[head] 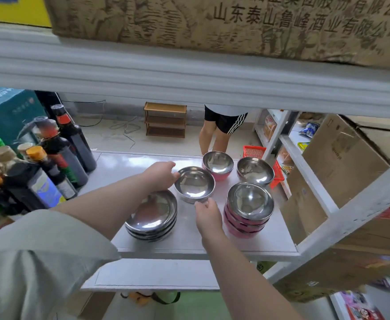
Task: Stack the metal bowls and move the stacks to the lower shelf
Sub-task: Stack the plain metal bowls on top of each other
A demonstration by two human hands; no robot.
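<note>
Both hands are on one bare metal bowl [194, 184] at the middle of the white shelf [189, 245]. The left hand [160, 175] grips its far left rim; the right hand [208, 214] pinches the near rim with the fingertips. Whether the bowl rests on the shelf or is lifted clear cannot be judged from this angle.

Just left of it and nearer the front edge stands a stack of bare metal bowls [152, 215], tilted slightly. At the right front stands a stack of pink-sided bowls [248, 210], several high. Behind it are two further pink-sided bowls: one at the back centre [217, 164], one at the back right [255, 171].

Dark sauce bottles [51, 158] crowd the left end of the shelf. A cardboard box [341, 172] sits on the neighbouring rack to the right. A red basket [254, 151] lies beyond the shelf, and a second person's legs [214, 135] stand behind it.
</note>
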